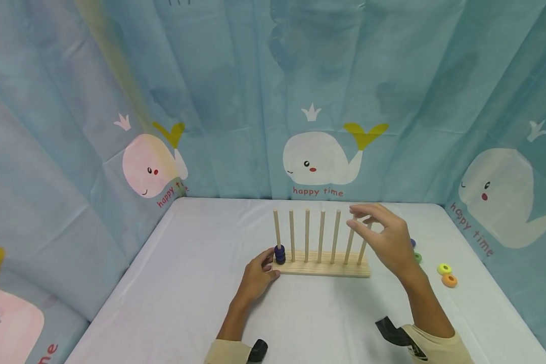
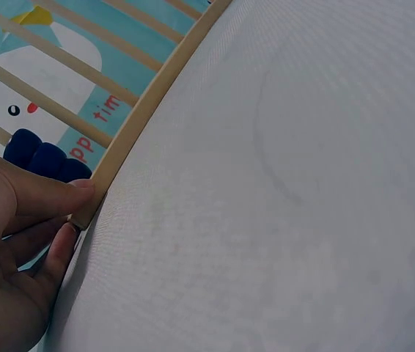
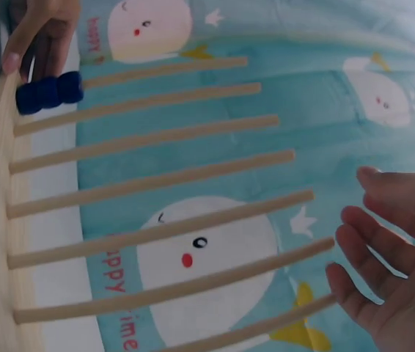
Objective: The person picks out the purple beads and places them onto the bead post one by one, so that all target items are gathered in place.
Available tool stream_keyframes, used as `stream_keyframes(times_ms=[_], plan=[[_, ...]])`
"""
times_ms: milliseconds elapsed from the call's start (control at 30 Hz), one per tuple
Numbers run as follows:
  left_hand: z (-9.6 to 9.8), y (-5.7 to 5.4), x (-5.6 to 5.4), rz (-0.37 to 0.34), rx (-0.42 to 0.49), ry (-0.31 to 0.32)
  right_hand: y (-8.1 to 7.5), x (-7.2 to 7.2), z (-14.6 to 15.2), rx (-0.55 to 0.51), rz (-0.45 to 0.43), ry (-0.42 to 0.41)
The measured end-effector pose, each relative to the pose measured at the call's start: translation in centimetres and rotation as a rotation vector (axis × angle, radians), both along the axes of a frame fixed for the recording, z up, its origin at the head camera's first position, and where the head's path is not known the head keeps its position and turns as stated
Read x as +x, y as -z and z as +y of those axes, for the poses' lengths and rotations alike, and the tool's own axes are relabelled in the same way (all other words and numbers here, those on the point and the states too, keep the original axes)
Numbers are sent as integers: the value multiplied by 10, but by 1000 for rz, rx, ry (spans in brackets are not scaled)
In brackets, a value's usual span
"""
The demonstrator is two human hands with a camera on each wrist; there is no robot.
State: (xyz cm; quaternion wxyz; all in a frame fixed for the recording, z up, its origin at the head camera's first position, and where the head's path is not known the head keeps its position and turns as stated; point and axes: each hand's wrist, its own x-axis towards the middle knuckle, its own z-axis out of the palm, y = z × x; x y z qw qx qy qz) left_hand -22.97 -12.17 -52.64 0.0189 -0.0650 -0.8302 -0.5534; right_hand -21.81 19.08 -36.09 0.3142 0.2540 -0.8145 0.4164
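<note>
A wooden peg rack [image 1: 320,270] with several upright pegs stands on the table. Three dark blue rings [image 1: 279,255] are stacked at the bottom of its leftmost peg. My left hand [image 1: 256,278] grips the left end of the base, thumb at the front edge; in the left wrist view the thumb [image 2: 61,196] presses the wood beside the blue rings [image 2: 46,158]. Over the rack's right end, my right hand [image 1: 389,242] is raised near the peg tops. In the right wrist view, the right hand [image 3: 394,257] has loosely bent fingers, apart, with nothing between them.
Right of the rack lie a yellow ring [image 1: 444,269] and an orange ring [image 1: 449,280], side by side. A green ring [image 1: 417,257] and a blue ring [image 1: 413,243] show partly behind my right wrist. A whale-print curtain [image 1: 236,151] surrounds the white-covered table [image 1: 164,303].
</note>
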Motion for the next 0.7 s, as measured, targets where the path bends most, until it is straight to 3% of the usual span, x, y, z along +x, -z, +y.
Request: stream_keyframes(times_ms=[567, 700], plan=[[0, 0, 0, 25, 15, 9, 33, 10, 53, -18, -193, 221], [0, 0, 1, 4, 7, -4, 43, 9, 64, -15, -227, 257]])
